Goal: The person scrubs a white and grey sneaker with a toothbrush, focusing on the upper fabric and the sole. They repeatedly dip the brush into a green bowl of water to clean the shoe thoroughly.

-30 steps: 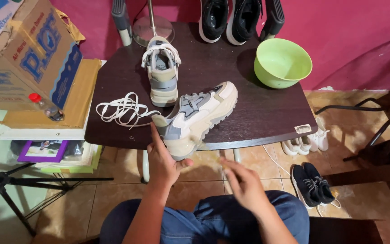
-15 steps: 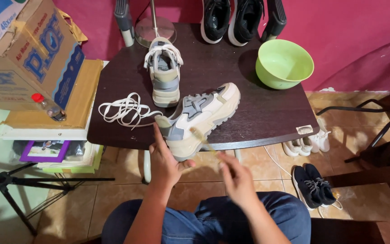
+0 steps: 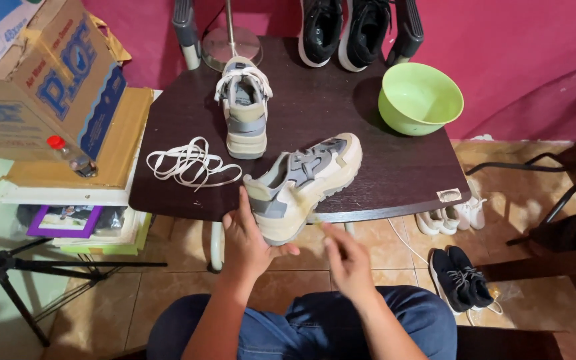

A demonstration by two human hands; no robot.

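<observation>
Since a second ago the right hand [image 3: 349, 261] has lifted from the lap toward the toe side of the beige and grey sneaker [image 3: 303, 183], and it is motion-blurred now; the left hand [image 3: 247, 235] has stayed cupped under the shoe's heel. The left grip holds that heel end, thumb and fingers wrapped around the sole. Whether the right grip pinches anything I cannot tell; its fingers are smeared, close below the shoe's side.

The sneaker lies tilted at the near edge of the dark surface [image 3: 395, 177], its heel overhanging. My guess is that it could slide off onto the tiled floor if the left hand lets go, since so little of it is supported there.

Just left of it lies a loose white lace [image 3: 191, 162], which a sweep of the shoe could drag off the edge. Beyond stands a second matching sneaker [image 3: 243, 107], upright and laced. Further right, the green bowl [image 3: 420, 99] looks empty. At the far left, the cardboard box [image 3: 41, 80] is tipped and its contents are hidden. Black shoes [image 3: 345, 28] sit at the far edge.
</observation>
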